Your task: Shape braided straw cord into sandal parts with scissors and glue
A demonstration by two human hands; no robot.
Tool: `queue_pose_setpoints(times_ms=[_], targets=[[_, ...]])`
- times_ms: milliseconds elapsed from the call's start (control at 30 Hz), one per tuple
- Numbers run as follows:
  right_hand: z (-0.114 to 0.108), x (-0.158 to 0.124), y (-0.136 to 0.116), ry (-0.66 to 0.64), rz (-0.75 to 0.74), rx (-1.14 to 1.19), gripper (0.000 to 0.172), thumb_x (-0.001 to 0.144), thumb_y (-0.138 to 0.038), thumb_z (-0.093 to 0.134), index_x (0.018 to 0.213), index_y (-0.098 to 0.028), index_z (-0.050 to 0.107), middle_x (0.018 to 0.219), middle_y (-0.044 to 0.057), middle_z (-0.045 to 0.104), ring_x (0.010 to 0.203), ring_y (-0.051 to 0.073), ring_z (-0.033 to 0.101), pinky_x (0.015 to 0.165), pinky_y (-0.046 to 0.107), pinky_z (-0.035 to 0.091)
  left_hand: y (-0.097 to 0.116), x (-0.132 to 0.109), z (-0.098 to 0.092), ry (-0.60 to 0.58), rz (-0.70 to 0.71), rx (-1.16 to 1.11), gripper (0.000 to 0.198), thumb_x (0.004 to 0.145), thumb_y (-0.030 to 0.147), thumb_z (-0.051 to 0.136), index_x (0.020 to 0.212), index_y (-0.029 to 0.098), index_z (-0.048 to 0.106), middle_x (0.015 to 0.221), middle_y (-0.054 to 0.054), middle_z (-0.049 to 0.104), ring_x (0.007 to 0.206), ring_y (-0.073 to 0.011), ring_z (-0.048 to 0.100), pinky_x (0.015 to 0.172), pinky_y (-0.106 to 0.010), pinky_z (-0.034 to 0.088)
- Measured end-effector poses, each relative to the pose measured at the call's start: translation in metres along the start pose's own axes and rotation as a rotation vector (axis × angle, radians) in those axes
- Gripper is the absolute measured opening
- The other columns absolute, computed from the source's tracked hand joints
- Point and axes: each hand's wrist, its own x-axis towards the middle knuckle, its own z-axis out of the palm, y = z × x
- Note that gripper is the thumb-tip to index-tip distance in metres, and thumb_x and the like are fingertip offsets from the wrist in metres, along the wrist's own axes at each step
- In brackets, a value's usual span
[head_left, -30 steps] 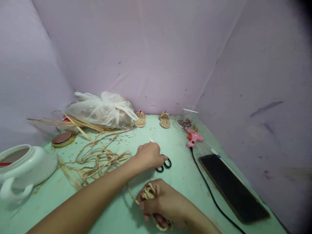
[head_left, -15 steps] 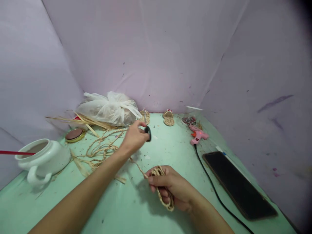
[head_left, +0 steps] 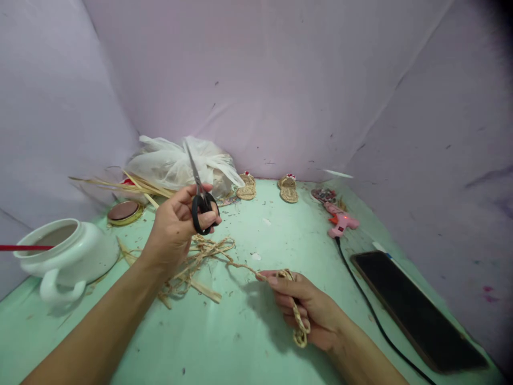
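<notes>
My left hand (head_left: pixel 174 227) grips small black-handled scissors (head_left: pixel 199 193), blades closed and pointing up, raised above the green table (head_left: pixel 240 342). My right hand (head_left: pixel 306 310) is closed on a braided straw cord (head_left: pixel 295 315), looped through the fingers and hanging below the palm. From that hand the cord runs left along the table to a loose tangle of straw rope (head_left: pixel 192 262) beneath the left hand.
A white ceramic pot (head_left: pixel 60 256) with a red stick stands at left, near a round tin lid (head_left: pixel 123 212). A white plastic bag (head_left: pixel 180 163) and straw strips lie behind. Two tiny woven sandals (head_left: pixel 268 188), a pink glue gun (head_left: pixel 340 222) with black cable and a phone (head_left: pixel 417 310) lie right.
The left hand picked the scissors up off the table, raised them and turned the blades upward. The right hand, still holding the cord, shifted right and stretched it out.
</notes>
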Motion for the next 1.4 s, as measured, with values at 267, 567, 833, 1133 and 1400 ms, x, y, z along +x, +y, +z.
queue_pose_setpoints(times_ms=[267,567,833,1133,1400], targets=[[0.003,0.002,-0.005,0.145,-0.081,0.097,0.016,0.062,-0.024,0.071,0.067,-0.014,0.060,0.029,-0.012,0.038,0.023,-0.001,0.018,0.023,0.010,0.016,0.004,-0.034,0.029,-0.320,0.002,0.885,0.025,0.070,0.031,0.056,0.093,0.021,0.054,0.070,0.001,0.059,0.061,-0.0143,0.054,0.057,-0.025,0.041],[0.002,-0.009,-0.022,0.150,-0.221,0.287,0.023,0.058,-0.019,0.073,0.057,-0.015,0.050,0.033,-0.010,0.043,0.024,-0.002,0.023,0.025,0.008,0.017,-0.012,-0.058,0.047,-0.568,-0.011,1.466,0.050,0.074,0.030,0.041,0.123,0.024,0.047,0.096,-0.011,0.061,0.084,-0.0296,0.059,0.069,-0.042,0.045],[0.012,-0.013,-0.007,0.302,-0.434,0.057,0.033,0.059,-0.031,0.074,0.081,-0.014,0.057,0.036,-0.010,0.048,0.024,0.001,0.026,0.024,0.012,0.024,-0.019,-0.061,0.051,-0.614,-0.048,1.497,0.058,0.077,0.026,0.036,0.135,0.019,0.035,0.097,-0.013,0.060,0.082,-0.0289,0.059,0.071,-0.043,0.046],[0.016,-0.014,-0.004,0.301,-0.478,-0.007,0.035,0.061,-0.035,0.072,0.084,-0.013,0.058,0.035,-0.009,0.050,0.022,0.003,0.032,0.024,0.013,0.026,-0.019,-0.062,0.052,-0.682,-0.061,1.427,0.061,0.077,0.019,0.035,0.137,0.017,0.031,0.096,-0.013,0.061,0.082,-0.0270,0.060,0.071,-0.039,0.047],[0.014,-0.008,0.004,0.427,-0.544,-0.231,0.030,0.064,-0.032,0.069,0.084,-0.014,0.056,0.034,-0.007,0.052,0.025,0.006,0.039,0.027,0.016,0.030,-0.016,-0.064,0.052,-0.658,-0.049,1.410,0.062,0.076,0.017,0.033,0.138,0.015,0.029,0.097,-0.014,0.060,0.082,-0.0275,0.060,0.070,-0.040,0.046]])
